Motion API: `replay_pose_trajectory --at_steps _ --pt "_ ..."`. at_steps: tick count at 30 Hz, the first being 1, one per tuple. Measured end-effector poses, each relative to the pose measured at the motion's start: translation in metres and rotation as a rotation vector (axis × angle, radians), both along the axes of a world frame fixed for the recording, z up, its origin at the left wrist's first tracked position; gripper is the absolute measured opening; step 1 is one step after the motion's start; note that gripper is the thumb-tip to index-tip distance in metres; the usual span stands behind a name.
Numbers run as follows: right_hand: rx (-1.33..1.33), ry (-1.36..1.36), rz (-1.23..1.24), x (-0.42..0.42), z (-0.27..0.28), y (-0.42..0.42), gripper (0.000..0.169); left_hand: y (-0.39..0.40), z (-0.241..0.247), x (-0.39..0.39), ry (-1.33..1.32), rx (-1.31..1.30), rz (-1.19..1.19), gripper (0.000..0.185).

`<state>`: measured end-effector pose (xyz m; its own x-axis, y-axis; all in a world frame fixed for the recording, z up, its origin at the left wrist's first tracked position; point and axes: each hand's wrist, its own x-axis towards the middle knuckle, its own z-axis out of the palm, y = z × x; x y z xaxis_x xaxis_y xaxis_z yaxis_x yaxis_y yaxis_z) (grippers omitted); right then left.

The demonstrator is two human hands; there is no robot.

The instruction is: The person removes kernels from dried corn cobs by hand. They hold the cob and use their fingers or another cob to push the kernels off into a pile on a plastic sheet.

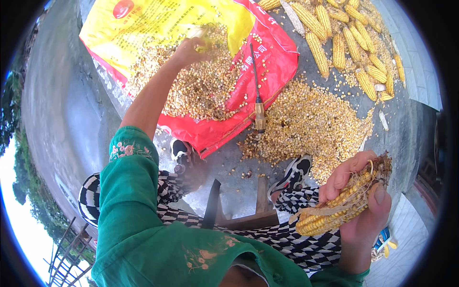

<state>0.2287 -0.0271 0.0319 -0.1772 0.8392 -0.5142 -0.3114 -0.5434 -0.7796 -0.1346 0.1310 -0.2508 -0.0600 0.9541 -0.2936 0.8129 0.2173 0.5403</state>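
My right hand (353, 201) grips a yellow ear of corn (335, 215) with dry silk and strips of husk on it, at the lower right. My left hand (192, 52) reaches over loose corn kernels (200, 86) heaped on a red and yellow printed sack (276, 57). Its fingers are blurred, beside a pale scrap that may be husk; whether they hold it I cannot tell. A long-shafted screwdriver (259, 111) with a worn handle rests across the sack's edge, its shaft pointing away from me.
Another heap of kernels (308, 122) covers the concrete floor right of the sack. Several ears of corn (315, 53) lie at the upper right, with a bare cob (292, 16) among them. Between my shoes (296, 174) are wooden pieces (247, 219), perhaps a stool. Light sheeting lies at the right.
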Motion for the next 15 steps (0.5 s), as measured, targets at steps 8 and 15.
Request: replay_pose_trajectory --at_steps 8,15 --pt "-0.099 0.051 -0.001 0.001 0.006 0.005 0.045 0.049 -0.032 -0.011 0.299 0.001 0.300 0.055" --pt "-0.078 0.036 -0.031 0.007 0.007 -0.003 0.045 0.041 0.053 0.004 -0.499 -0.154 0.180 0.031"
